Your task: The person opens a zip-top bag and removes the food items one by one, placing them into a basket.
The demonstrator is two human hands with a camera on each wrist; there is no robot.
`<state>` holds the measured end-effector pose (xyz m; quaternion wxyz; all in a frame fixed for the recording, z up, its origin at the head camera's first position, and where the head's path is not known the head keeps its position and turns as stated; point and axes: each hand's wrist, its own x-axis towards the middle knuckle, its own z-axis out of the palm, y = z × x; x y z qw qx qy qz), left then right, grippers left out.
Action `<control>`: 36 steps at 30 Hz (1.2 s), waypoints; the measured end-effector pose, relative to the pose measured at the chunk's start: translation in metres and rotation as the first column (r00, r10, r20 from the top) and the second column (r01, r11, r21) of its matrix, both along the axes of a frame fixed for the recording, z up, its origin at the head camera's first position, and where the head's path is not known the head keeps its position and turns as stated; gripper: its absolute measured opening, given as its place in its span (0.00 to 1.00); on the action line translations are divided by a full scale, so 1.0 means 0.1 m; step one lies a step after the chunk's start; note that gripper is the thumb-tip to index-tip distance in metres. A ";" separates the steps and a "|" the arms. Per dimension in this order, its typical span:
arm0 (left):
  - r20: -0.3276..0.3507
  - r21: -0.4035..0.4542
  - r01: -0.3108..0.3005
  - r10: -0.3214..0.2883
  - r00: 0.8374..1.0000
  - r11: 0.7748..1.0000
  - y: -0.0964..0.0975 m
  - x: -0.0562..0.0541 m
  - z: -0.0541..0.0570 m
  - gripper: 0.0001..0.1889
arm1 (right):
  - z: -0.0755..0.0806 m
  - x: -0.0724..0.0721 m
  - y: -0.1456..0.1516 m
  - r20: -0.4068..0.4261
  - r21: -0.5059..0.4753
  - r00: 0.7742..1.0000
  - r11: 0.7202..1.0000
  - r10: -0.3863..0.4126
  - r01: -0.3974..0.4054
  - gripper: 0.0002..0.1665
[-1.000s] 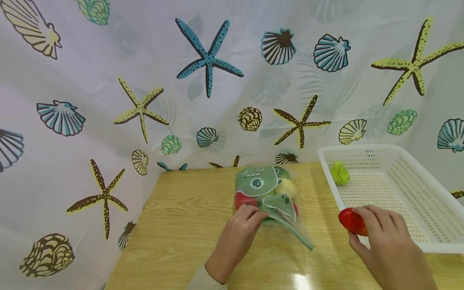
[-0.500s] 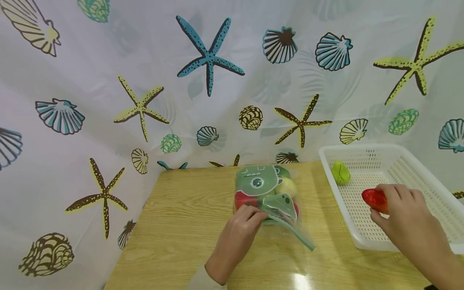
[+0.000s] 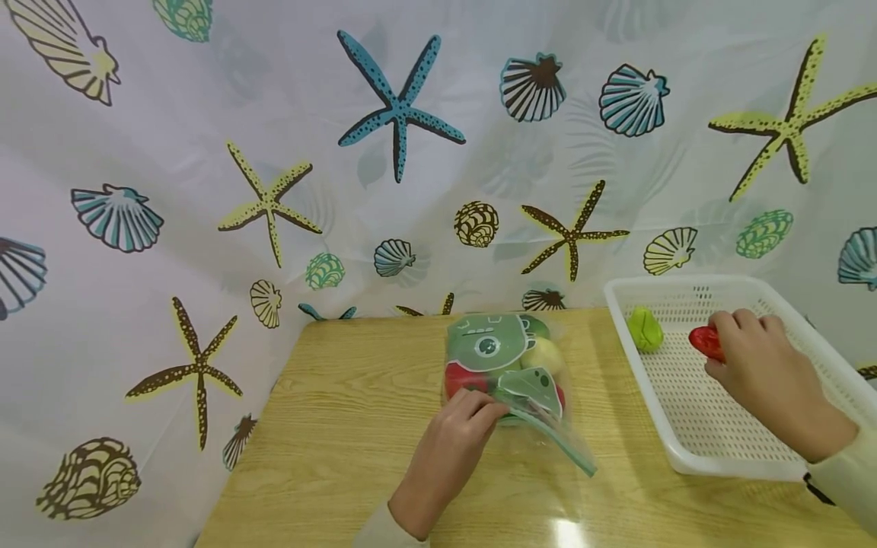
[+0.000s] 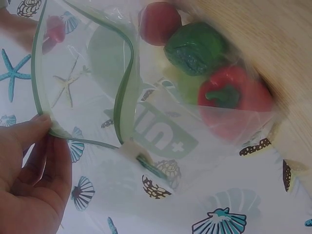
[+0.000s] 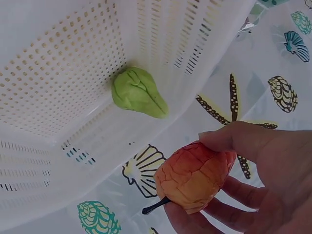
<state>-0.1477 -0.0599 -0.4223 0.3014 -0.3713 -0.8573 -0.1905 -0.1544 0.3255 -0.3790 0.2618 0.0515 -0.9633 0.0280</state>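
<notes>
- We see the red-orange, wrinkled, rounded fruit with a dark stem point(image 5: 195, 175) in the lower middle of the right wrist view; in the head view it appears over the basket, right of centre.
- Our right hand point(image 3: 770, 373) has it pinched, thumb on one side and fingers on the other, parted only by the fruit's width.
- Beneath it in the head view we have the white perforated plastic basket point(image 3: 706, 418), filling the right of the frame.
- In the basket's far left corner lies a lime-green, pear-shaped vegetable point(image 3: 645, 330), apart from our fingers.
- At the centre of the head view rests the clear zip bag with green animal print point(image 3: 507, 380).
- Our left hand point(image 3: 452, 438) pinches its mouth edge, thumb against fingers; the left wrist view shows the mouth gaping.
- Through the plastic, at upper right of that view, we make out a red bell pepper with a green stem point(image 4: 234, 112), a dark green rounded vegetable point(image 4: 195, 48) and a dull red ball-shaped piece point(image 4: 160, 24).
- Under everything we see the pale wood-grain tabletop point(image 3: 342, 396); behind it hangs a white curtain with starfish and shells point(image 3: 438, 190).
</notes>
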 end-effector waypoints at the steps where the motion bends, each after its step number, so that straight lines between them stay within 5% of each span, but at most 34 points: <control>1: 0.000 0.001 0.001 -0.001 1.000 1.000 0.00 0.00 0.00 0.12 | 0.00 -0.04 0.02 0.014 0.007 1.000 1.000 0.007 -0.007 0.31; 15: -0.001 -0.016 -0.020 0.020 1.000 1.000 0.00 0.00 0.00 0.11 | -0.11 -0.46 0.17 0.226 0.024 0.974 0.999 0.025 -0.031 0.29; 36: -0.015 -0.025 -0.024 0.023 1.000 0.999 0.00 0.00 -0.02 0.10 | -0.38 -1.04 0.47 0.448 0.067 0.894 0.998 -0.015 -0.017 0.21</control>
